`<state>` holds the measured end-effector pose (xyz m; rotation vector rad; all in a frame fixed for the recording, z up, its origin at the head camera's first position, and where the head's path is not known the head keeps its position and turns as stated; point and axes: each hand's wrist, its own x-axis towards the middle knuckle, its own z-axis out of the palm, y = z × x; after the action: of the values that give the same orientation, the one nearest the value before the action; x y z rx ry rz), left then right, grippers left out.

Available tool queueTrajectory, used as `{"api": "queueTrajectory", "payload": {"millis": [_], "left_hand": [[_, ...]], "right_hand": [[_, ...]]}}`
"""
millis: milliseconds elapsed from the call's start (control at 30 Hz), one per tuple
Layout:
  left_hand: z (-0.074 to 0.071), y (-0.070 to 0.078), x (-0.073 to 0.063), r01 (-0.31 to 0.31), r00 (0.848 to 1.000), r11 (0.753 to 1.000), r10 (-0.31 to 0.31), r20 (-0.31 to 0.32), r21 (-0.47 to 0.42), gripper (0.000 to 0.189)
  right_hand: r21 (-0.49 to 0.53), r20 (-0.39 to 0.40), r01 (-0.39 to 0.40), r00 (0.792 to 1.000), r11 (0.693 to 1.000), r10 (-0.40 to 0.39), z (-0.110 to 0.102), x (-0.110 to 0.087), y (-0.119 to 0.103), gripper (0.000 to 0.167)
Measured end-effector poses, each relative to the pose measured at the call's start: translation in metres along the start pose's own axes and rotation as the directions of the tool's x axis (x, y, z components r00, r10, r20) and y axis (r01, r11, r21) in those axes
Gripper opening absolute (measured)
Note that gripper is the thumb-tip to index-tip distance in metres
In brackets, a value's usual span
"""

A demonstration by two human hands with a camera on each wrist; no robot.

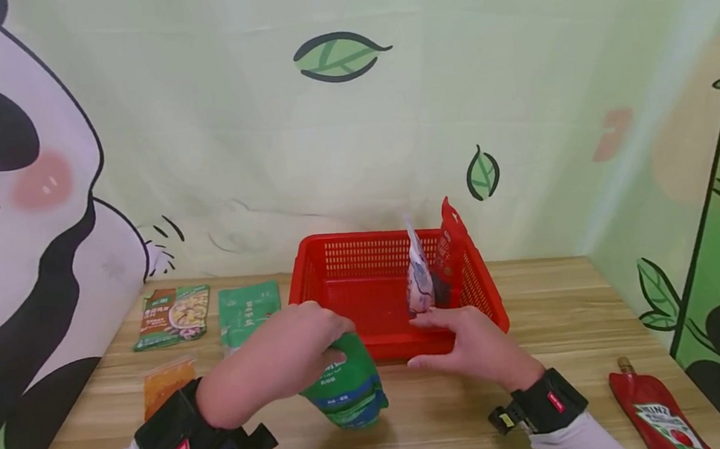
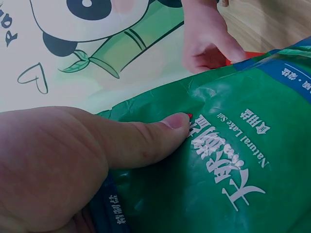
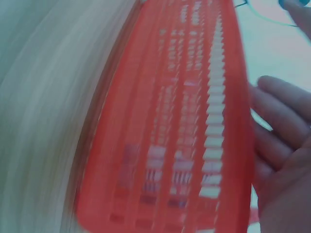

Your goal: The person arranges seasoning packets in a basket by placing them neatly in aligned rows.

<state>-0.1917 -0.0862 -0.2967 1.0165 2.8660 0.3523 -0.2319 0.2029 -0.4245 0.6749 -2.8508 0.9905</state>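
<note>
Green plastic, slick and creased, is what my left hand (image 1: pixel 293 341) grips: the salt bag (image 1: pixel 348 402), hanging above the table, with my thumb laid flat across its face. At one o'clock from it sits the red basket (image 1: pixel 388 347). My right hand (image 1: pixel 472 345), between two and three o'clock, is free of any load, thumb and fingers spread at the basket's near edge; I cannot tell whether they touch it.

The bag hides my other left fingers, and the left wrist view cuts off its far end. My left wristband (image 1: pixel 176 430) covers part of the orange packet (image 1: pixel 166 381) at nine o'clock. In the basket, the white pouch (image 1: pixel 420 284) stands nearly edge-on beside a red pouch (image 1: pixel 450 258), so its print escapes me; the right wrist view is blurred.

My bag reads "Natural Lake Salt", with 食用盐 beside it. Just past three o'clock, the ketchup-red pouch (image 1: pixel 654 394), cut off at the bottom, says "HEINZ" above a tomato.
</note>
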Motion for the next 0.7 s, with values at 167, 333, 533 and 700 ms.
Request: {"api": "queueTrajectory", "payload": {"millis": [167, 333, 533, 700], "left_hand": [[-0.005, 0.003, 0.000, -0.019, 1.000, 1.000, 0.019, -0.007, 0.008, 0.035], [-0.008, 0.006, 0.002, -0.055, 0.998, 0.998, 0.055, -0.002, -0.012, 0.032], [-0.010, 0.009, 0.005, -0.093, 0.996, 0.996, 0.093, -0.006, 0.016, 0.030], [-0.014, 0.012, 0.006, -0.110, 0.994, 0.993, 0.110, -0.010, 0.031, 0.026]], "right_hand": [[0.233, 0.017, 0.131, 0.990, 0.964, -0.138, 0.005, -0.002, -0.021, 0.061], [0.413, 0.069, 0.145, 0.979, 0.899, -0.189, 0.016, -0.006, -0.038, 0.057], [0.527, 0.179, 0.078, 0.963, 0.846, -0.200, 0.036, -0.010, -0.052, 0.052], [0.601, 0.259, -0.029, 0.953, 0.799, -0.160, 0.049, -0.013, -0.059, 0.053]]}}
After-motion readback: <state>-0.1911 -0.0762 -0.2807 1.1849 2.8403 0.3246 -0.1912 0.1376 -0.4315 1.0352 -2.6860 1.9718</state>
